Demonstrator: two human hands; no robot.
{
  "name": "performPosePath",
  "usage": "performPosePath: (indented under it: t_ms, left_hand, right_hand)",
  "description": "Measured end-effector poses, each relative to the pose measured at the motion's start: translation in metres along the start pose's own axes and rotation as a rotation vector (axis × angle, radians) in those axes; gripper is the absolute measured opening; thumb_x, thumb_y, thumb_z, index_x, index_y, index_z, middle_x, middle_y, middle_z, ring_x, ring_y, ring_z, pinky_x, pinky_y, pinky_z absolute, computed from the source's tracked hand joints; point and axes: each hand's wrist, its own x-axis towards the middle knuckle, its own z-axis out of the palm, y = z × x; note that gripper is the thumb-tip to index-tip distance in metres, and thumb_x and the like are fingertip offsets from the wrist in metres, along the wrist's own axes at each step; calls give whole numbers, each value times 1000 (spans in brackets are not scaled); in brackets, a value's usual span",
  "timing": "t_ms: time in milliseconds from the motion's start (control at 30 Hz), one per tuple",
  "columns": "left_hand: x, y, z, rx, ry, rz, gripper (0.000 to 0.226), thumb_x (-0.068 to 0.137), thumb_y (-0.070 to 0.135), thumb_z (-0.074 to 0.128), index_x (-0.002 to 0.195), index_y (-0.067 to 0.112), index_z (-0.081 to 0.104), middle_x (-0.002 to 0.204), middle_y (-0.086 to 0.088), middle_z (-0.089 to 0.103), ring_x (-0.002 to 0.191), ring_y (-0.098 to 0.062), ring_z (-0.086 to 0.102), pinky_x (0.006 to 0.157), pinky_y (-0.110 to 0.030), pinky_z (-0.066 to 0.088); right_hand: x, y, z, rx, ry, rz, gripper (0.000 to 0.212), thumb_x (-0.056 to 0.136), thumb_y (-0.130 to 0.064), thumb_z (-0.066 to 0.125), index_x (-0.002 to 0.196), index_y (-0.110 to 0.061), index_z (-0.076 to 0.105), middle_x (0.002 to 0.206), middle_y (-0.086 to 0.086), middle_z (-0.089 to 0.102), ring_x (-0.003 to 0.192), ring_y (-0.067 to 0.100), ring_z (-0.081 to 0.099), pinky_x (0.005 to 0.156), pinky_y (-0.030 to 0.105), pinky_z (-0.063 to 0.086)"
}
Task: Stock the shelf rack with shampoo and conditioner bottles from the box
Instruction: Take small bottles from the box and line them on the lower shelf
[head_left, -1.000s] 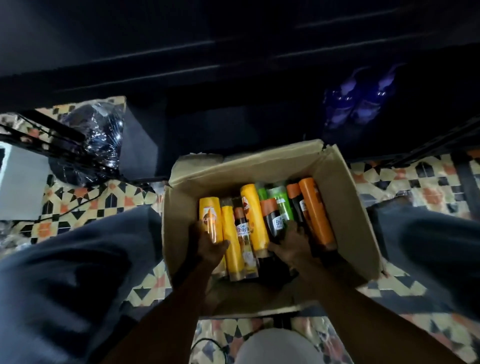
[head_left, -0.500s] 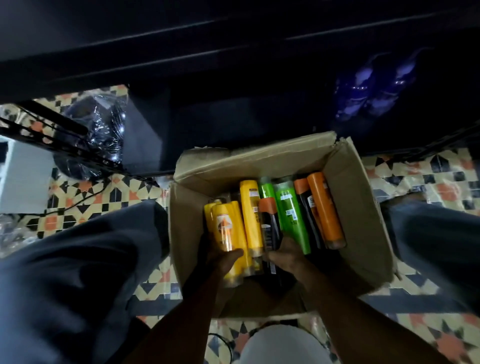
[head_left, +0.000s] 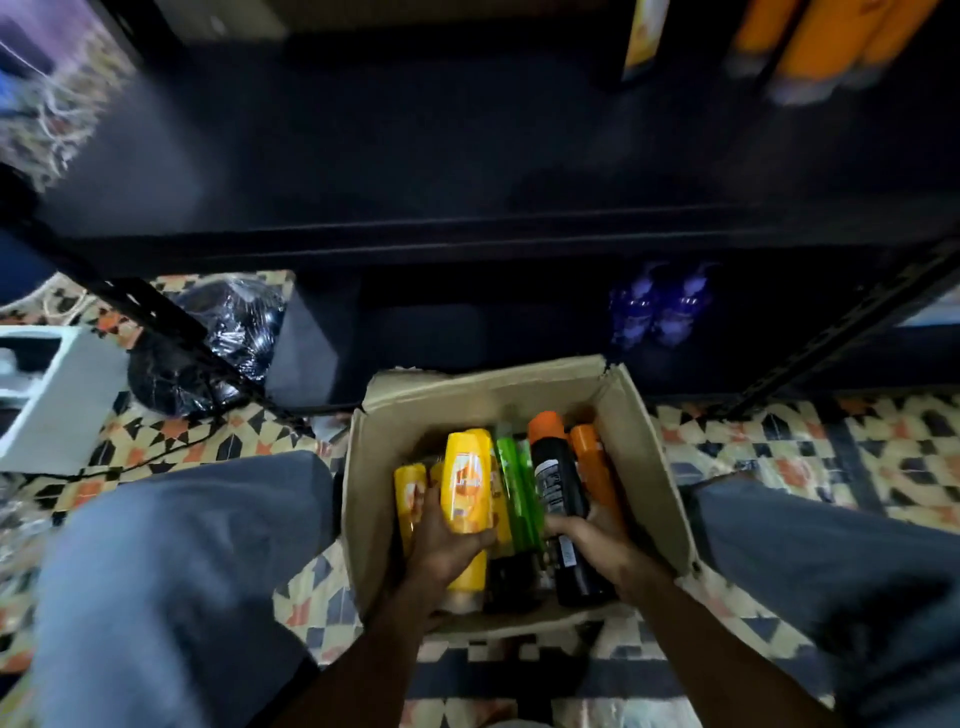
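Observation:
An open cardboard box stands on the tiled floor between my knees, holding yellow, green, black and orange bottles. My left hand is wrapped around a yellow bottle, raised above the others. My right hand grips a black bottle with an orange cap, lifted at its cap end. Green bottles lie between the two. An orange bottle rests against the right wall. The dark shelf rack rises right behind the box, with orange bottles on an upper shelf and purple bottles on the lowest.
My knees in grey trousers flank the box on both sides. A black plastic-wrapped bundle and a white box sit on the floor to the left. A black rack upright slants at the right.
Both hands have lifted their bottles higher out of the box; the right hand now holds the black bottle. My view has tilted up, showing the upper shelves.

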Motion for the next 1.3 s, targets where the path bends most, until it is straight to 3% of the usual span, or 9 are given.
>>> performPosePath:
  t_ms: [100, 200, 300, 467, 733, 833, 967, 1100, 1300]
  left_hand:
    - [-16, 31, -2, -28, -4, 107, 65, 69, 6, 90, 117, 19, 47, 94, 12, 57, 89, -14, 56, 59, -7, 40]
    - [-33, 62, -9, -45, 7, 243, 61, 68, 9, 90, 111, 23, 49, 97, 8, 62, 83, -3, 59, 60, -8, 43]
    - [-50, 96, -23, -83, 4, 353, 60, 70, 12, 89, 110, 32, 49, 102, 8, 65, 83, 0, 64, 63, -16, 51]
    - [-78, 169, -53, -119, 26, 576, 63, 73, 9, 87, 112, 36, 46, 103, 10, 63, 80, 10, 62, 71, -21, 57]
    - [-83, 315, -97, -174, 180, 911, 67, 75, 17, 89, 124, 29, 45, 105, 19, 61, 89, 16, 59, 67, -7, 49]
    - [-66, 344, -100, -213, 245, 929, 66, 73, 23, 90, 121, 32, 46, 105, 17, 62, 90, 15, 59, 69, -15, 48]
    - [-40, 358, -94, -278, 276, 918, 68, 76, 26, 89, 125, 35, 44, 106, 18, 61, 94, 11, 61, 71, -12, 45]
    - [-16, 368, -91, -326, 291, 943, 67, 79, 23, 87, 127, 31, 42, 107, 16, 61, 90, 15, 60, 65, -8, 49]
    - [9, 376, -81, -374, 281, 928, 62, 82, 22, 85, 128, 28, 43, 107, 13, 61, 89, 12, 61, 66, -6, 49]
  right_hand:
    - [-19, -21, -6, 20, 93, -94, 55, 61, -22, 81, 112, -10, 67, 91, 5, 73, 77, 20, 70, 67, 31, 55]
    - [-41, -44, -14, 131, 126, -187, 64, 56, -39, 83, 107, -3, 68, 82, 13, 70, 67, 27, 68, 64, 38, 55]
    - [-65, -77, -17, 324, 103, -336, 28, 93, -30, 60, 98, -4, 68, 77, 10, 71, 62, 20, 68, 56, 26, 54]
    - [-87, -137, -30, 370, 50, -571, 54, 88, -55, 67, 122, -13, 62, 108, 8, 67, 96, 19, 65, 87, 33, 49]
    - [-104, -266, -57, -28, 381, -989, 72, 83, -64, 68, 139, -32, 36, 111, -7, 55, 107, 10, 58, 89, 27, 45]
    - [-89, -298, -63, 20, 478, -1043, 67, 88, -48, 70, 138, -32, 27, 120, -5, 51, 114, 12, 55, 88, 22, 44]
    - [-58, -320, -71, 1, 543, -1056, 83, 88, -46, 73, 147, -36, 16, 147, -2, 37, 136, 16, 40, 112, 41, 38]
    - [-36, -341, -74, -47, 558, -1053, 89, 90, -42, 72, 151, -37, 7, 142, -12, 26, 133, 10, 29, 105, 32, 31]
    - [10, -366, -76, -68, 735, -966, 89, 90, -31, 73, 153, -13, 14, 146, 7, 27, 136, 24, 30, 114, 49, 33]
